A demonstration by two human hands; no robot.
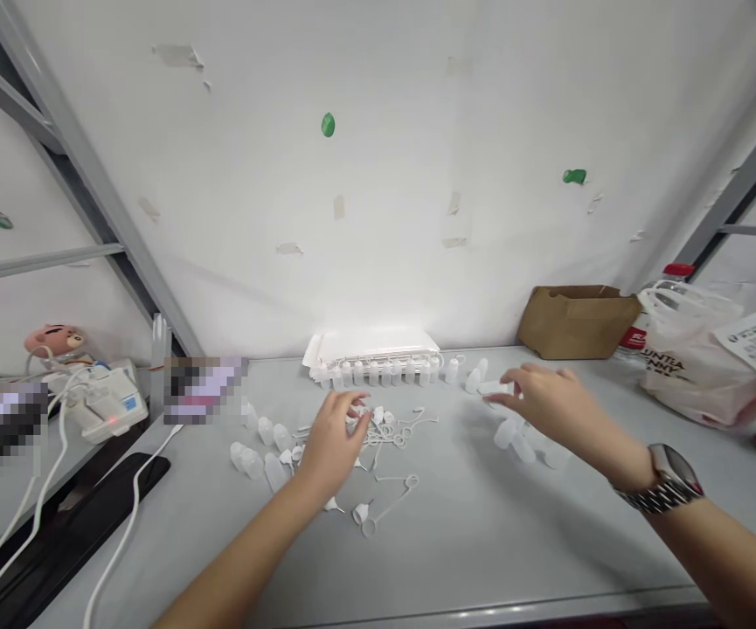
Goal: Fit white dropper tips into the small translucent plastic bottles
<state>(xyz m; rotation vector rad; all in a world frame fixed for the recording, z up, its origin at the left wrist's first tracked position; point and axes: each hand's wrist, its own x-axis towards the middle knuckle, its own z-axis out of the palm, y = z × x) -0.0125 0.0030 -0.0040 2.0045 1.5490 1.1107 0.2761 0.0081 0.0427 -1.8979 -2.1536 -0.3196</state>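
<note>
My left hand (334, 439) hovers over a loose pile of white looped plastic strips (391, 432) and small nozzle caps. Its thumb and fingers are curved but apart, with nothing seen between them. To the right, my right hand (541, 400) has thumb and fingertips around a small translucent bottle (492, 388) lying on its side. Below that hand lie more translucent bottles (514, 437). Left of my left hand is another group of bottles (246, 460). Along the back, a row of small bottles (391, 374) stands upright before a white packet (378, 345).
A brown cardboard box (578, 323) and a white plastic bag (692, 358) stand at the back right. Left are a power strip (112, 402), white cables (132, 507) and a black panel (82, 524). A nozzle cap (360, 514) lies near the front on the grey table (469, 542).
</note>
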